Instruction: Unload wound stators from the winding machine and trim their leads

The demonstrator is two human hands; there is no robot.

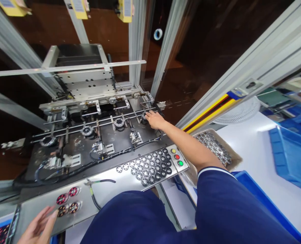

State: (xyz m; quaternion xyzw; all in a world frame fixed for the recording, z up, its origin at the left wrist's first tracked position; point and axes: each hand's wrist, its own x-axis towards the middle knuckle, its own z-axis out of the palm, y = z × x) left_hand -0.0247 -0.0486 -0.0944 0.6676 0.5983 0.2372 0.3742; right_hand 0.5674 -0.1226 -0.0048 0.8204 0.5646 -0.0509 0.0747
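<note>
Grey metal posts frame dark brown panels, with a white tabletop on the right.

1. Clothing: plain dark blue, with soft folds.
2. Right sleeve: short, wide, same blue, ending near the elbow.
3. Trim: narrow and white, curving around the sleeve's edge.
4. Right forearm: bare, tapering to the wrist.
5. Left hand and right hand: both bare.
</note>
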